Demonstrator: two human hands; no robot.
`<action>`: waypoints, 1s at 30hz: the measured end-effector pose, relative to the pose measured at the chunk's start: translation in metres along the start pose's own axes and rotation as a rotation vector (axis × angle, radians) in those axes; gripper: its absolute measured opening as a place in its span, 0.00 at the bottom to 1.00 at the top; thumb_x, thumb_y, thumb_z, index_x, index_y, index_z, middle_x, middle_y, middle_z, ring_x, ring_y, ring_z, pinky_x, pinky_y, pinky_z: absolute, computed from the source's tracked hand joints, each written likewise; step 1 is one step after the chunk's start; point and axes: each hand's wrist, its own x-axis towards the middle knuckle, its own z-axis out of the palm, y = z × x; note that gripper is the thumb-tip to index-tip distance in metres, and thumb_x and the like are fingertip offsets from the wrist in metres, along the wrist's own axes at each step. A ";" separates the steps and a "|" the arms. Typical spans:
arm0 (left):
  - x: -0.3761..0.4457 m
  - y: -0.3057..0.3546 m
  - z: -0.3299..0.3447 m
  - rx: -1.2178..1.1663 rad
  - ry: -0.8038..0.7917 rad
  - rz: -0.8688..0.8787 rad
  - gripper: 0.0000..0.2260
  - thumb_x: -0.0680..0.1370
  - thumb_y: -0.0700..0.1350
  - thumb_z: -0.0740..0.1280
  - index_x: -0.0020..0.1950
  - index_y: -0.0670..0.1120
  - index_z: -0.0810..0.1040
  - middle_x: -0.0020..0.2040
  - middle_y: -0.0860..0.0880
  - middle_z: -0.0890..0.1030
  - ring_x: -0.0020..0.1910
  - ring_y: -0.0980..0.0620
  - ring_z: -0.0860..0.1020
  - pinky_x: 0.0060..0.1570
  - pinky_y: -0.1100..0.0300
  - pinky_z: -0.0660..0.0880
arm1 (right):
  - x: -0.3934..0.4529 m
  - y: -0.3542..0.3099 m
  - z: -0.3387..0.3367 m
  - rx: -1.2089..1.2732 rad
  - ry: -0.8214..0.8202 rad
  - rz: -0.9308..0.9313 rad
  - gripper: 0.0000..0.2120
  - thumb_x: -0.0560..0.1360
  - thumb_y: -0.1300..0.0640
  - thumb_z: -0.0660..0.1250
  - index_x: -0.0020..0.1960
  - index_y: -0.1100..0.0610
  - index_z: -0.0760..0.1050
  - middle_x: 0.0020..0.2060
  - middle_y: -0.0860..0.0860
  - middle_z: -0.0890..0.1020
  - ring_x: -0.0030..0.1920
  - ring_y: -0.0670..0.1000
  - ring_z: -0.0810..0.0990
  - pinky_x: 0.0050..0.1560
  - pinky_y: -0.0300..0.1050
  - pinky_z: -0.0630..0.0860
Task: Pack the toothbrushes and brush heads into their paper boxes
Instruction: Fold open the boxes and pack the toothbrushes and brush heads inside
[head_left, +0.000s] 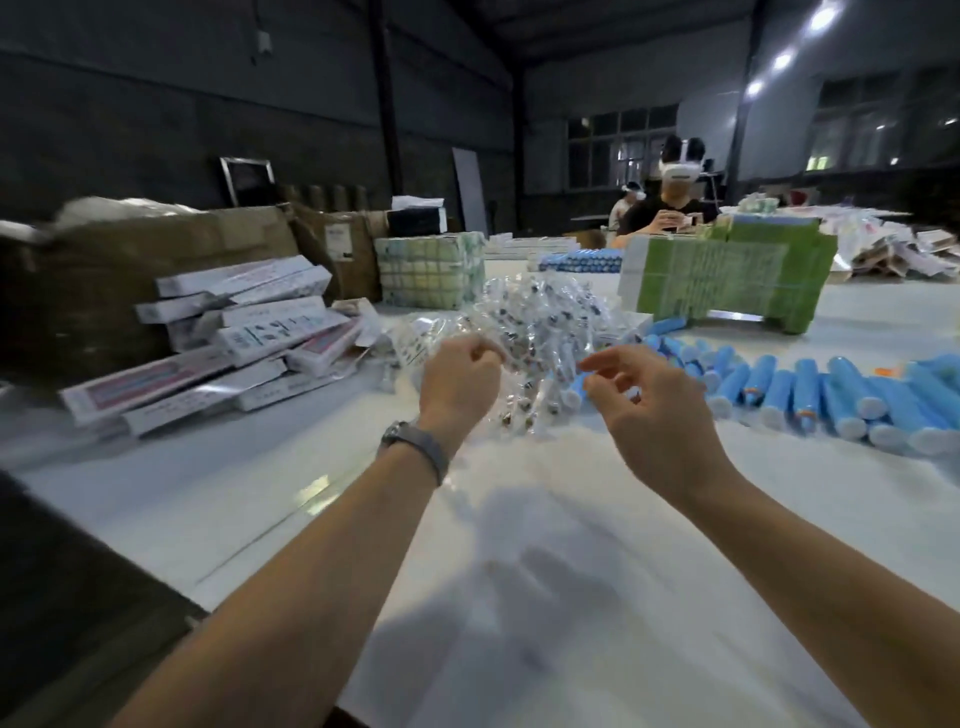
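Brush heads (540, 332) in clear plastic sleeves lie heaped at the middle of the white table (291, 499), and I judge the step in hand to be picking a few of them out, ahead of any boxing.

Going left to right: the long white paper boxes (239, 338) are stacked loosely at far left, in front of brown cartons (156, 249). My left hand (460, 374), a watch (415, 447) on its wrist, is held above the near edge of the heap with fingers curled in; it seems to pinch a strip of the clear sleeves that hangs below it, though blur keeps me from being sure how much it holds. My right hand (644, 400) hovers just right of the heap, fingers loosely bent and spread, thumb and forefinger near each other; I see nothing gripped in it. Beyond it, to the right, blue toothbrush handles (810, 395) lie in a row on the table. A green bundle of flat cartons (727, 280) stands farther back.

Next, as I see it, a sleeve must be separated from the tangle, which calls for both hands working against each other, then carried left to a box. No box is open within reach yet.
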 end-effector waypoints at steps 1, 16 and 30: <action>0.011 -0.012 -0.010 0.062 0.030 -0.011 0.10 0.75 0.42 0.62 0.37 0.54 0.78 0.36 0.57 0.80 0.36 0.55 0.78 0.36 0.60 0.72 | -0.002 -0.002 0.002 -0.001 -0.019 -0.011 0.06 0.74 0.55 0.66 0.45 0.44 0.78 0.39 0.38 0.79 0.41 0.36 0.76 0.41 0.25 0.68; 0.111 -0.095 0.013 0.698 0.017 -0.105 0.15 0.84 0.50 0.55 0.57 0.47 0.80 0.59 0.42 0.74 0.43 0.47 0.76 0.40 0.55 0.75 | -0.011 0.002 0.005 0.057 -0.124 -0.033 0.12 0.74 0.60 0.69 0.45 0.41 0.79 0.43 0.36 0.80 0.42 0.41 0.78 0.41 0.30 0.71; -0.043 0.072 0.012 -1.027 -0.075 -0.102 0.25 0.76 0.36 0.65 0.69 0.55 0.65 0.59 0.45 0.79 0.57 0.45 0.78 0.54 0.52 0.78 | 0.006 -0.004 -0.013 0.181 0.012 0.113 0.09 0.76 0.61 0.67 0.46 0.46 0.80 0.34 0.40 0.81 0.36 0.37 0.77 0.39 0.28 0.70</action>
